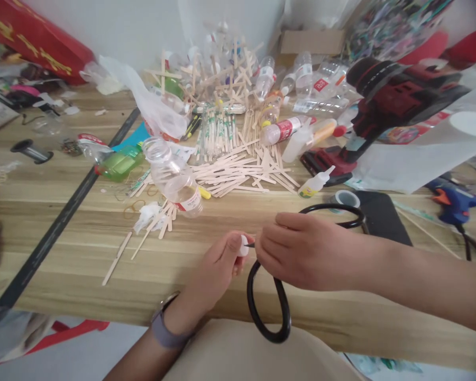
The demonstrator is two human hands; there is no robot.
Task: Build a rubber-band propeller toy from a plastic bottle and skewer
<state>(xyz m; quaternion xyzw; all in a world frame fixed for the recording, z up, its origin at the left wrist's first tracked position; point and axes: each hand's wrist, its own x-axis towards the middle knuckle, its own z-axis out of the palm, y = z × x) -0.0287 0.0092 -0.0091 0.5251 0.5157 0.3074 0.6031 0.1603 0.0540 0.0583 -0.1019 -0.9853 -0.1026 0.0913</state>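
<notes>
Near the table's front edge, my left hand is closed on a small white bottle cap, pinched between thumb and fingers. My right hand is wrapped around the middle of a pair of scissors with large black loop handles, one loop below the hand and the other above it. The dark tip of the scissors meets the face of the cap; whether it has gone through I cannot tell. Most of the blades are hidden in my right fist. A white glue bottle lies tilted beyond my right hand.
Behind my hands lie many loose wooden craft sticks and a cut clear plastic bottle. To the right stand a red and black power tool, a tape roll and a blue glue gun. A black strip crosses the table's left side.
</notes>
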